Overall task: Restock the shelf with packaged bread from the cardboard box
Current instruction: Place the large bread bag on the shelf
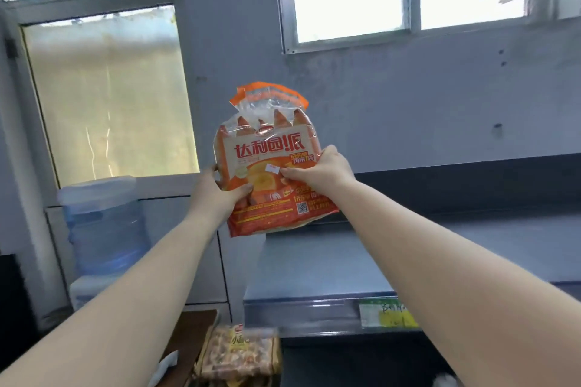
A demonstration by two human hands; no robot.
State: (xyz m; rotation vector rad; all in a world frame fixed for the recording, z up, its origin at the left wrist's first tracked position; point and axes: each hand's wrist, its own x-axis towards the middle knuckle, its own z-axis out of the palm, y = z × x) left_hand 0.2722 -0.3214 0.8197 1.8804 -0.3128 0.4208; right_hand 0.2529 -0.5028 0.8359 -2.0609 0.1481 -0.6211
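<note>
While both arms are stretched out and up, the orange bread bag [270, 163] sits upright between the two hands, just above the left end of the top shelf [345, 261]. Left hand [217, 190] is wrapped around the lower left edge with the thumb pressed across the front, and the right hand [314, 168] pinches the right side with curled fingers, thumb on the front near a small white sticker. So both hands are closed on the bag, neither is free.

Two-handed grip makes sense to me: it's a soft, floppy plastic pack with loose pieces inside, and holding it by both sides keeps it standing with the printed face toward the aisle instead of slumping. The bottom hem looks very close to the shelf surface, can't tell if it's actually touching yet. My guess is it's about to be set down standing up.

That shelf looks bare where the bag is going, and there's a green and yellow price label [388, 313] on its front lip. Lower down another snack pack [239, 352] lies blurry near the bottom edge. A water cooler jug [103, 229] stands off to the left. The cardboard box isn't in view.
</note>
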